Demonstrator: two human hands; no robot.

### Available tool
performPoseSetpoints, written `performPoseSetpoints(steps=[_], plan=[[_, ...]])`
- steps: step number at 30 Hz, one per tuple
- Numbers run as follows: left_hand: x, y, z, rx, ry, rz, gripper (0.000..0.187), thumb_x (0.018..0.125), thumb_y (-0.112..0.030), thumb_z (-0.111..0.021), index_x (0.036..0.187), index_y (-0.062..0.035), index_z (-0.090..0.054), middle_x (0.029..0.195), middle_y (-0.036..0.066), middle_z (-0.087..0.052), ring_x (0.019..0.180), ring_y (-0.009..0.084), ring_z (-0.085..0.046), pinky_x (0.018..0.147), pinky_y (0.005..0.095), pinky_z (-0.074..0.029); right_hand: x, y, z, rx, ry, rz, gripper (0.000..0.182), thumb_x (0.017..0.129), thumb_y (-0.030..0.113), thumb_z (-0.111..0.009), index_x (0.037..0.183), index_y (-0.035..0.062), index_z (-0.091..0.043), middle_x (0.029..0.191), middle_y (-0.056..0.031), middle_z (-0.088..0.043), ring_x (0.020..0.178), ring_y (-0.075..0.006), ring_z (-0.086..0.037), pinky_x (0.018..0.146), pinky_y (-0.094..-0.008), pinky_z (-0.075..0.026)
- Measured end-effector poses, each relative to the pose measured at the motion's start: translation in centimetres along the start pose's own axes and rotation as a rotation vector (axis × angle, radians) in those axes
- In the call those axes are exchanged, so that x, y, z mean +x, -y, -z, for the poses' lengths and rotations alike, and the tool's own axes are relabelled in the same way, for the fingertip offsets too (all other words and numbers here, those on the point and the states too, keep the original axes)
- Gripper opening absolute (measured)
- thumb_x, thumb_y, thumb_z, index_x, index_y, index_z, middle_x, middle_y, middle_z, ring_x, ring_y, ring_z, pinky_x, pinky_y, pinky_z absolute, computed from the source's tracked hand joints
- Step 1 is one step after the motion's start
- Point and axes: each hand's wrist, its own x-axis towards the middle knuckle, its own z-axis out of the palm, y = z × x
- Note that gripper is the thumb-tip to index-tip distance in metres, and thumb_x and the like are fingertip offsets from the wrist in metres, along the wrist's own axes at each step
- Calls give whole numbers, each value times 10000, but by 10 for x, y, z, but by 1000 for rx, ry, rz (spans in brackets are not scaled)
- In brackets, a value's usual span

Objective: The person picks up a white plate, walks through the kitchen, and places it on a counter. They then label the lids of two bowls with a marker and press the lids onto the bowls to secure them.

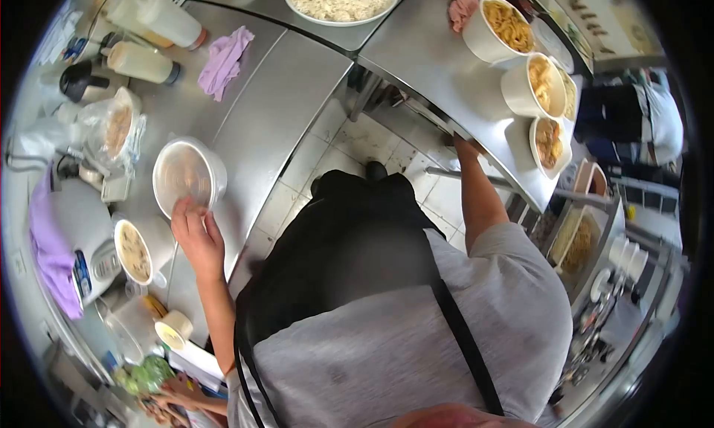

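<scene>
A round translucent white tub (pixel 207 164) stands on the steel table to my left, something brownish showing faintly inside. My left hand (pixel 197 223) is at its near rim, with the fingers bent over the edge and the thumb apart from them. My right hand (pixel 465 145) reaches to the edge of the right-hand steel counter (pixel 439 56). That edge covers its fingers, so I cannot see what they touch. Closest to my left hand is another white tub (pixel 134 251) with pale, chunky food. Beside a purple cloth (pixel 225 60) lie several squeeze bottles (pixel 143 62).
White tubs of food (pixel 509 26) line the right counter near a pink cloth (pixel 462 10). A large bowl of flour-like stuff (pixel 342 2) sits ahead. A scale (pixel 82 235) stands left. Another person's hands (pixel 167 398) are by green vegetables (pixel 149 374); a further person (pixel 658 116) stands right.
</scene>
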Motion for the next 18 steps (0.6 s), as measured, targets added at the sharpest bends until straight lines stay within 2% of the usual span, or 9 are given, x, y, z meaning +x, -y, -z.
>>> performPoseSetpoints(steps=[1, 4, 6, 8, 9, 12, 14, 16, 18], plan=[[0, -6, 0, 23, 0, 19, 105, 699, -12, -531, 789, -26, -480, 1046, 168, -462, 1004, 349, -424, 838, 410, -329, 6, -4, -9, 52, -36, 29, 342, 749, 310, -452, 898, 18, -548, 888, -155, -566, 847, -274, -538, 696, -369, -440], [-4, -14, -4, 86, -48, 78, 137, 667, 7, -553, 790, -29, -505, 1014, 174, -482, 987, 354, -437, 832, 414, -342, 7, -41, -41, 26, 284, -101, 310, 753, 276, -464, 905, 18, -542, 873, -138, -563, 806, -256, -542, 679, -350, -441], [0, -20, -1, 123, -64, -16, 172, 635, -25, -554, 797, 3, -504, 971, 185, -490, 923, 354, -460, 781, 417, -372, 5, -65, -61, 44, 463, -148, 289, 756, 254, -472, 910, 18, -538, 864, -127, -562, 779, -244, -545, 668, -338, -441], [-3, -25, -3, 215, -52, 30, 194, 637, -44, -553, 816, 1, -496, 937, 186, -483, 926, 350, -458, 758, 416, -377, 5, -72, -74, 135, 558, -167, 270, 759, 231, -481, 915, 18, -534, 854, -115, -560, 752, -232, -548, 657, -326, -442], [-6, -25, -5, 238, -30, 78, 187, 641, -52, -561, 810, -4, -498, 974, 183, -473, 944, 345, -448, 765, 416, -371, 4, -71, -82, 203, 596, -182, 260, 760, 220, -485, 917, 18, -532, 849, -109, -559, 739, -226, -550, 652, -320, -442], [-7, -28, -9, 232, -115, 172, 187, 612, -15, -604, 757, -52, -492, 998, 127, -485, 939, 316, -459, 769, 392, -378, -5, -42, -96, 555, 733, -211, 234, 765, 186, -497, 925, 18, -526, 834, -92, -556, 698, -208, -554, 635, -301, -443], [-3, -26, -6, 229, -158, 224, 165, 626, -25, -595, 758, -57, -502, 995, 121, -489, 929, 311, -463, 769, 386, -377, -15, 2, -89, 837, 895, -193, 219, 767, 164, -505, 929, 18, -522, 824, -81, -555, 671, -196, -557, 624, -289, -443], [1, -23, -5, 198, -161, 229, 145, 637, -34, -587, 758, -61, -511, 989, 115, -494, 923, 306, -466, 767, 381, -377, -25, 65, -61, 1031, 1084, -56, 205, 770, 141, -514, 934, 18, -517, 814, -69, -553, 644, -184, -560, 614, -277, -444], [5, -18, -3, 149, -133, 184, 127, 646, -42, -579, 755, -65, -520, 981, 108, -500, 919, 303, -467, 764, 379, -378, -21, 143, 0, 1030, 1213, 162, 167, 764, 113, -525, 899, 14, -520, 726, -42, -543, 665, -135, -527, 569, -262, -449]])
